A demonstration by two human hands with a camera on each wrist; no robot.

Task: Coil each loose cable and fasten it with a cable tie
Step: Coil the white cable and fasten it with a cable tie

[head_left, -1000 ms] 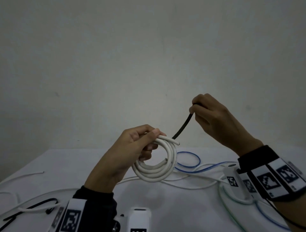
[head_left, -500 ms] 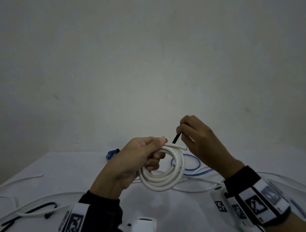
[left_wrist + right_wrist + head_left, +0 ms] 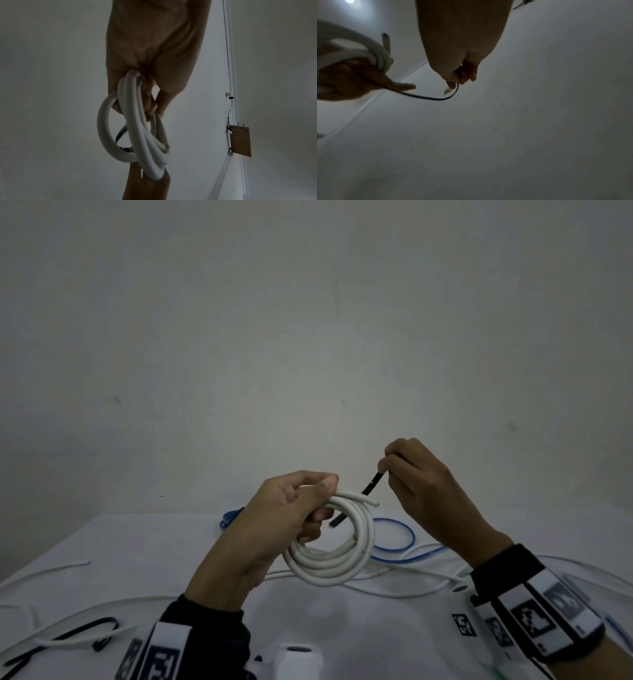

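A thick white cable wound into a coil hangs from my left hand, held above the table with fingers and thumb curled round its top. The same white coil fills the left wrist view. A thin black cable tie runs from the coil's top up to my right hand, which pinches it between thumb and fingers. Its lower end pokes through the coil's opening. In the right wrist view the black tie curves from the coil to my right fingertips.
On the white table lie loose cables: a blue one behind the coil, thin white ones under my hands, a black one at the front left. A small blue object sits at the back. A plain wall rises behind.
My right hand came down toward the coil, then lifted slightly up and right, still pinching the black tie. The tie's lower end now shows inside the coil's opening. The left hand kept hold of the coil.
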